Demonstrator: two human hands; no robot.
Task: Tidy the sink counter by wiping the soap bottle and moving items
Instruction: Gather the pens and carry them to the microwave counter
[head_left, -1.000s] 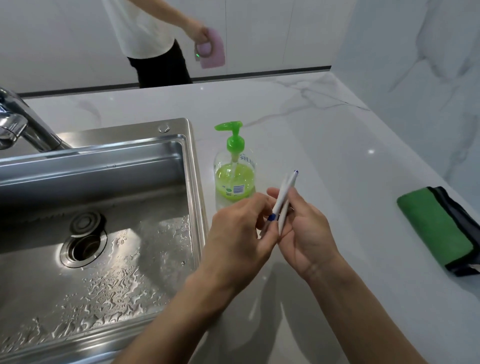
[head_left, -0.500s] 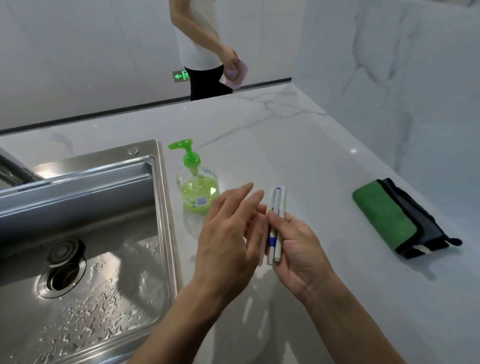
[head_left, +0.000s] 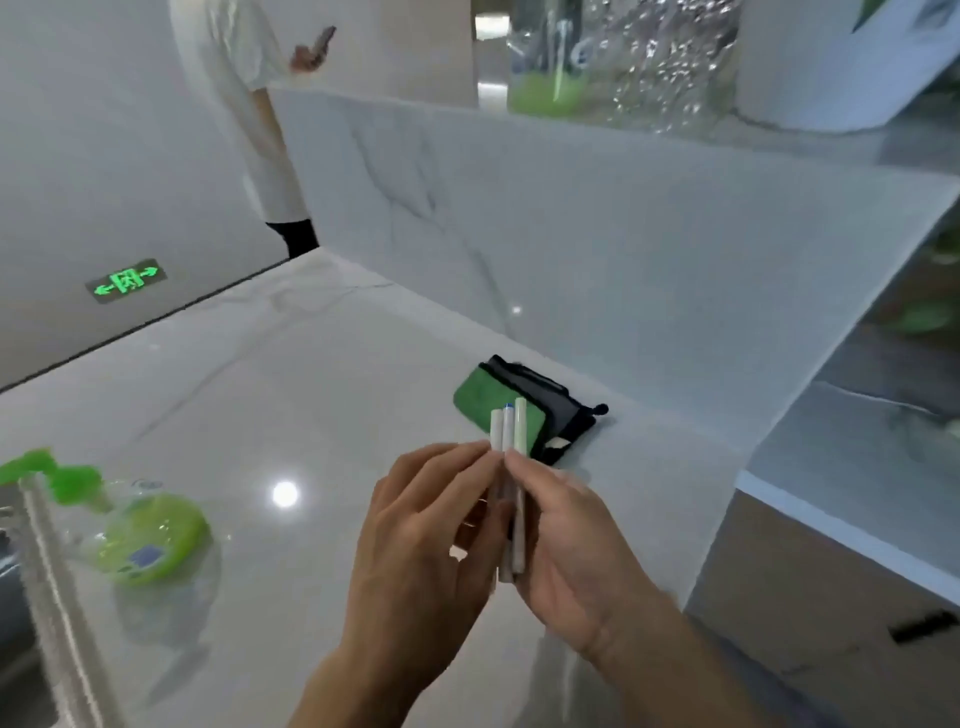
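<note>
Head view: your right hand (head_left: 563, 540) has a small bundle of white pens (head_left: 508, 441) pinched upright, thumb pressed across them, tips pointing up and away from you. Your left hand (head_left: 426, 535) is right beside it, fingers loosely curled, fingertips (head_left: 475, 453) touching the bundle from the left; whether it actually grips, you can't tell. Both hands hang above the marble counter (head_left: 291, 395). Just past the pens lies the folded green cloth (head_left: 478, 397) with its dark edge, flat on the counter near the back wall. Far left, blurred, the soap bottle (head_left: 140, 535) with its green pump stands by the sink rim (head_left: 57, 597). A bystander (head_left: 249, 109) stands beyond the counter.
</note>
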